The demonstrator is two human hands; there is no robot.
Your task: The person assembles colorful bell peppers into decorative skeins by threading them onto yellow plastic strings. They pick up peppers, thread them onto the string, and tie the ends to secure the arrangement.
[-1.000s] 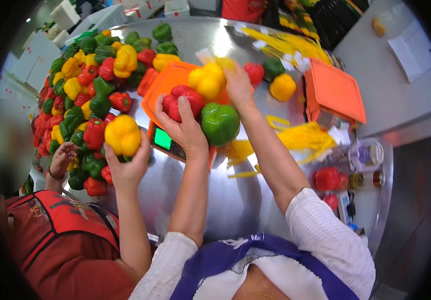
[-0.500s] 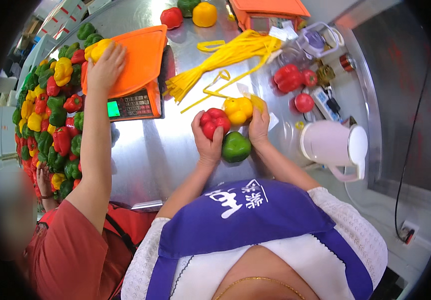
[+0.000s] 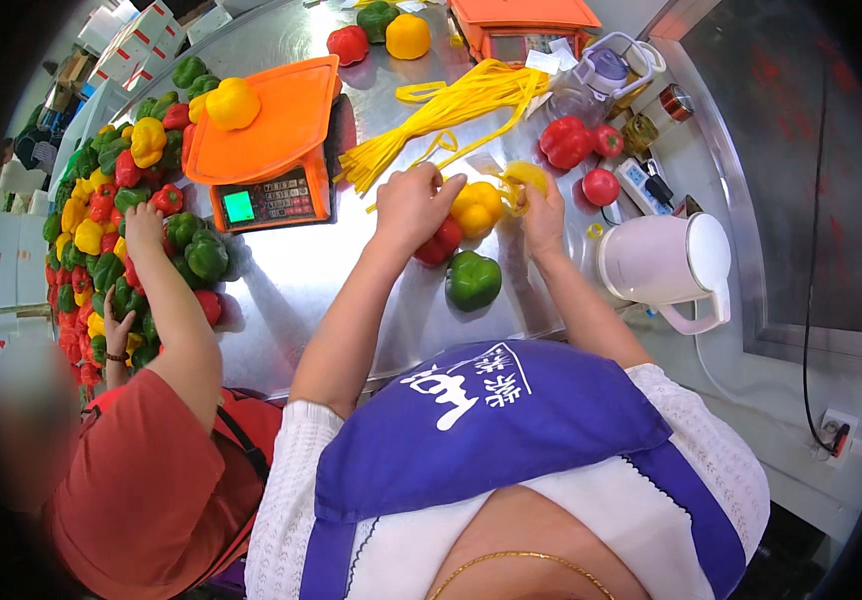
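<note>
A red bell pepper [image 3: 439, 243], a yellow bell pepper [image 3: 477, 208] and a green bell pepper [image 3: 473, 281] sit close together on the metal table in front of me. My left hand [image 3: 415, 208] is above the red one, its fingers bent into a pinch beside the yellow pepper; what they hold, if anything, is hidden. Closed on a looped yellow strip [image 3: 525, 178], my right hand [image 3: 543, 218] is just right of the yellow pepper. Beyond my hands lies a bundle of similar yellow strips [image 3: 441, 110], with white tags at its far end.
On the left, an orange scale [image 3: 271, 125] carries yellow peppers [image 3: 233, 104]. A co-worker's hand [image 3: 143, 228] reaches into a big pepper pile [image 3: 101, 215]. At right stand a pale kettle [image 3: 656, 258], a bottle [image 3: 591, 85], a power strip [image 3: 644, 187] and red peppers [image 3: 566, 143].
My left hand has moved from the red pepper's side up over it, toward the yellow strip. The co-worker's hand has left the scale, leaving yellow peppers there, and gone to the pile.
</note>
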